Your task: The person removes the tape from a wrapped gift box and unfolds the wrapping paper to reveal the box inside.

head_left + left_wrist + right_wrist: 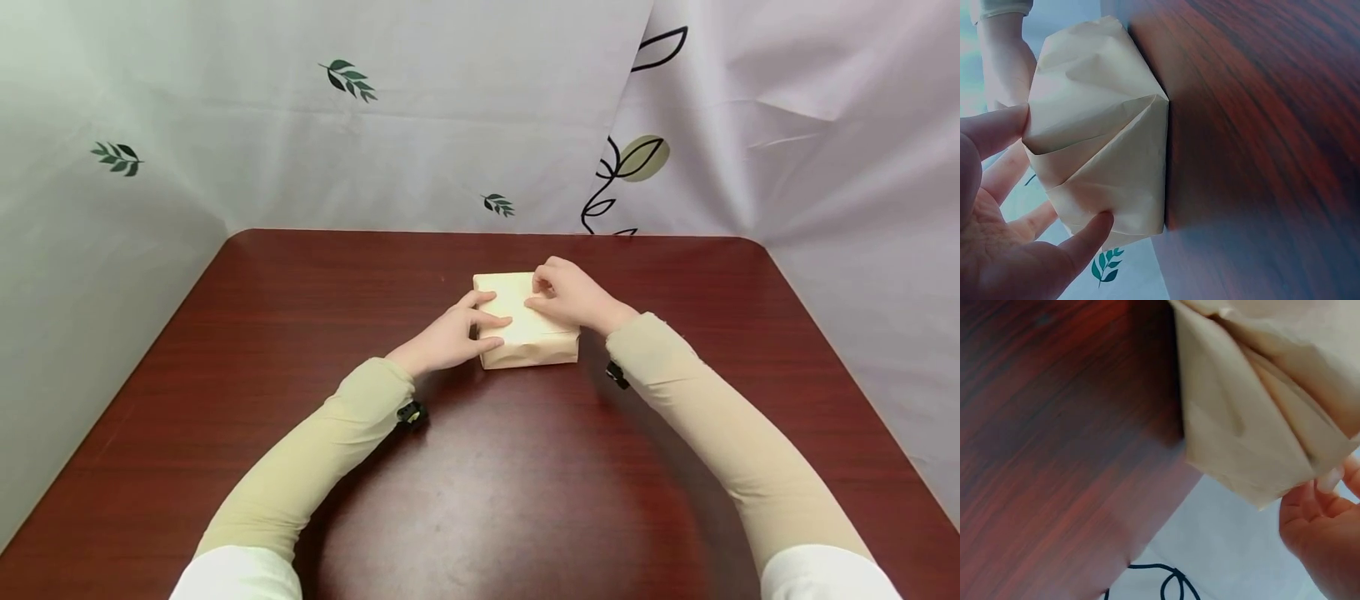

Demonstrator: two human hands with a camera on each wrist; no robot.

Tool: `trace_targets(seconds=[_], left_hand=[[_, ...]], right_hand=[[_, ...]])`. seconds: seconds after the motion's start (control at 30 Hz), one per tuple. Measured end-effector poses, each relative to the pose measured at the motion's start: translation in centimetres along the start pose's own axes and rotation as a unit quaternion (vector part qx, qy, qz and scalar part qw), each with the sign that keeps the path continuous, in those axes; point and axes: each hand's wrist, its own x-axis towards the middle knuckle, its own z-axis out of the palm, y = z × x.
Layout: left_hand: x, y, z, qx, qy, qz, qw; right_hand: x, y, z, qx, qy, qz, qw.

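Note:
A box-shaped package (528, 350) wrapped in cream paper lies on the table, its end folds (1104, 137) creased and slightly puffed out. My left hand (448, 335) is at the package's left side, fingers spread and mostly straight, several fingertips resting on the top. In the left wrist view, one fingertip touches the folded end. Over the right part of the top, my right hand (572, 296) has bent fingers, with thumb and fingertips at the paper. Whether it pinches any paper is hidden. The right wrist view shows folded flaps (1241, 406) at the package's other end.
The dark red-brown wooden table (480, 500) extends around the package. White cloth (420, 108) with leaf prints hangs behind it and along the sides. A small black device (411, 414) sits at the left wrist, and another (617, 374) at the right.

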Motion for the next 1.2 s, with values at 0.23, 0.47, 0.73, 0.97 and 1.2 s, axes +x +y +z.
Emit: trace_targets(seconds=[0.23,0.47,0.73,0.97,1.2], left_hand=[[-0.1,-0.1,0.0,-0.003,-0.001,-0.006,1.0],[0.0,-0.1,0.1,-0.003,-0.002,-0.004,1.0],[0.0,0.0,0.1,-0.002,-0.002,-0.001,1.0],[0.0,-0.1,0.1,-0.006,0.004,0.002,1.0],[-0.1,-0.1,0.1,-0.019,-0.003,0.0,0.9998]], right_hand=[[0.4,-0.6,0.2,-0.034,0.001,-0.011,0.999],[0.3,-1.0,0.2,-0.05,-0.017,-0.016,0.998],[-0.6,0.0,0.0,-0.011,-0.011,0.003,1.0],[-1.3,1.0,-0.3,0.042,0.013,0.029,0.999],[-2.0,2.1,-0.4,0.102,0.035,0.091,0.99]])
